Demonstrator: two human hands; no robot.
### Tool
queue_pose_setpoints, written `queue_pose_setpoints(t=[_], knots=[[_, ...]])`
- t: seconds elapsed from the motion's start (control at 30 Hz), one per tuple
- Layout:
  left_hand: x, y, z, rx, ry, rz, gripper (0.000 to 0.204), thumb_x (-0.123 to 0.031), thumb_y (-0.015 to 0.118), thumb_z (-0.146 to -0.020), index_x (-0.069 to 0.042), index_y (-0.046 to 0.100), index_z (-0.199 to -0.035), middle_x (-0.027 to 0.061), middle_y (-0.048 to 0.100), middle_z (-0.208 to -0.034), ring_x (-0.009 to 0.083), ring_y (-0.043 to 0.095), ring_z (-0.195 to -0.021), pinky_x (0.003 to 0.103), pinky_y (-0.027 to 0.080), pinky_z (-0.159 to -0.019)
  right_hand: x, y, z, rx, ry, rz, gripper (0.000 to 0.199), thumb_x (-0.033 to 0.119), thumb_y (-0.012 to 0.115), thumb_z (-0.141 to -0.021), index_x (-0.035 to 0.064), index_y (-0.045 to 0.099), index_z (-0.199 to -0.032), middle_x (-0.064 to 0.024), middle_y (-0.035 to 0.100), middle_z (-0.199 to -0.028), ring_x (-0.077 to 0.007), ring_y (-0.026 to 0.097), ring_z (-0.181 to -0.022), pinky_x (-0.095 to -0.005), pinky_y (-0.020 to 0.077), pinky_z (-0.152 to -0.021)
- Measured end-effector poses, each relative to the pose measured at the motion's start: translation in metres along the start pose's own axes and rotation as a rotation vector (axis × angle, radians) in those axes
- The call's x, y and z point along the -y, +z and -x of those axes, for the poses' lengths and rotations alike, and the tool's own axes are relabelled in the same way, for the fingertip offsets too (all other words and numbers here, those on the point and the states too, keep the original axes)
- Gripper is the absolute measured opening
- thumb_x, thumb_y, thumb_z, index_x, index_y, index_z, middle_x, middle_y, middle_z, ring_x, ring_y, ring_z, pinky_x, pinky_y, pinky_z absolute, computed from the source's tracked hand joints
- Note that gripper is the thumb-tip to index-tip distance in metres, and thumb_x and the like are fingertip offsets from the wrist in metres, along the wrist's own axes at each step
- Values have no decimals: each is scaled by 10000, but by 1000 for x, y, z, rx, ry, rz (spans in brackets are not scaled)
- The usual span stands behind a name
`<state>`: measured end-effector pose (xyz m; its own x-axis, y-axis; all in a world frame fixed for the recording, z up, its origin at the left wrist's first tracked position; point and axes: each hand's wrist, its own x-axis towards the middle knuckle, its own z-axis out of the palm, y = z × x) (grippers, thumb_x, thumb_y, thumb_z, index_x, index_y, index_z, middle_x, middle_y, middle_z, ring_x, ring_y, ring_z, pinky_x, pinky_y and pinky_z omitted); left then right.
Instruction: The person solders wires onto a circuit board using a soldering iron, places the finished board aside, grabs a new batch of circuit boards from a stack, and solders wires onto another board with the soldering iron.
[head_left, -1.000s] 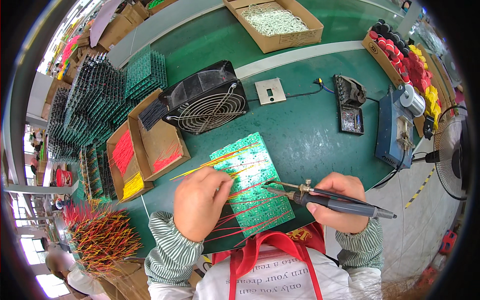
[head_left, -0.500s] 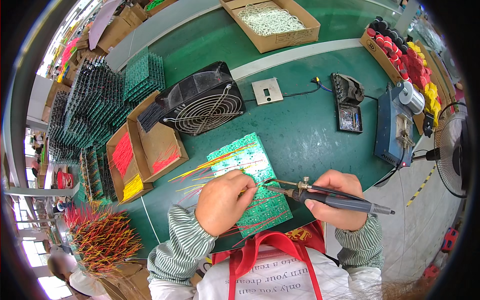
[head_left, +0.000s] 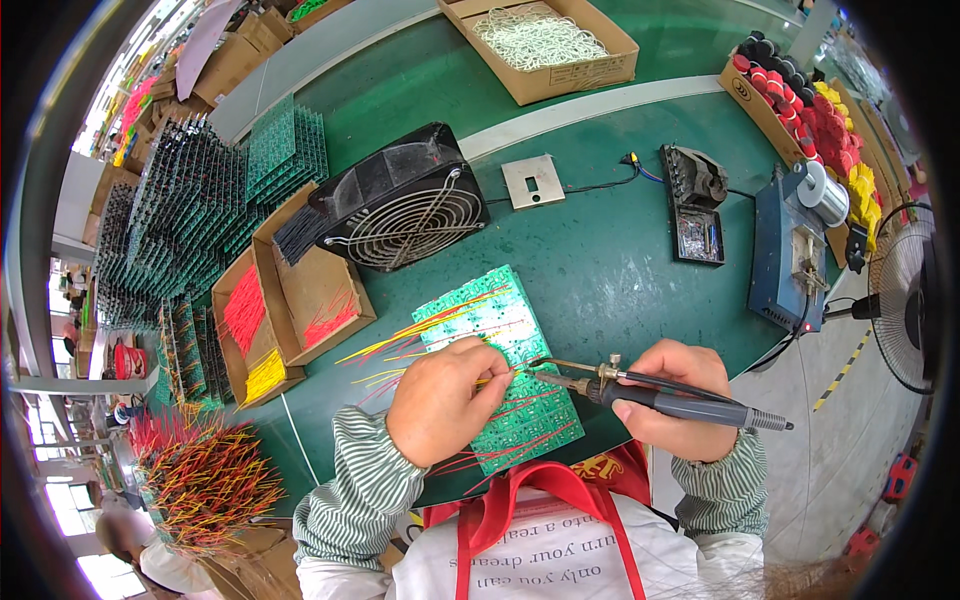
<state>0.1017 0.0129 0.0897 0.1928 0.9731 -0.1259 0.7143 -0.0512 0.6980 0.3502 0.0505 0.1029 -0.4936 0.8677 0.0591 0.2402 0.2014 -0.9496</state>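
Observation:
A green circuit board [head_left: 535, 400] lies at a slant on the bench before me, with thin red and yellow wires [head_left: 440, 322] sticking out over its left side. My left hand [head_left: 440, 400] rests over the board's left half, thumb and forefinger pinched on a thin wire whose colour the fingers mostly hide. From the right, my right hand [head_left: 680, 400] grips a soldering iron [head_left: 680, 402] with a thin feed tube clamped along it. The iron's tip points left and meets the board area just beside my left fingertips; exact contact is too small to tell.
Cardboard trays of cut wires [head_left: 300, 290] and a black fan [head_left: 405, 205] stand left. Stacked boards [head_left: 190, 210] and a wired bundle [head_left: 205, 480] lie farther left. A blue soldering unit [head_left: 785, 255] with a solder spool, a black iron stand [head_left: 697, 205] and a box of white loops [head_left: 540, 60] sit beyond.
My left hand has shifted very slightly to the left, its pinch kept. The soldering iron and my right hand stay almost where they were.

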Motion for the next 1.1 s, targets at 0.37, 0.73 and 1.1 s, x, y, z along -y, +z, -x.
queue_pose_setpoints(t=[0.37, 0.73, 1.1], knots=[[1, 1, -2, -16, 10, -4, 95, -115, 623, -787, -29, 594, -759, 110, 592, -767, 290, 592, -678, 377, 458, -587, 0, -4, 0, -18, -6, 1, 175, 81, 715, -698, 11, 574, -773, -31, 612, -616, -79, 575, -524, -229, 441, -489], [-17, 0, -5, -137, 161, -204, 90, -119, 667, -759, -42, 622, -769, 89, 605, -750, 274, 601, -717, 369, 472, -641, -1, -16, 9, -81, 18, 67, 180, 95, 716, -676, 18, 579, -763, -32, 614, -617, -87, 577, -529, -230, 441, -500], [-12, 14, -17, -60, 132, -159, 88, -120, 650, -777, -38, 619, -769, 81, 594, -737, 251, 603, -695, 356, 471, -619, -8, -14, 7, -78, 74, 10, 170, 81, 707, -677, 15, 574, -759, -35, 612, -625, -85, 567, -534, -235, 441, -504]])
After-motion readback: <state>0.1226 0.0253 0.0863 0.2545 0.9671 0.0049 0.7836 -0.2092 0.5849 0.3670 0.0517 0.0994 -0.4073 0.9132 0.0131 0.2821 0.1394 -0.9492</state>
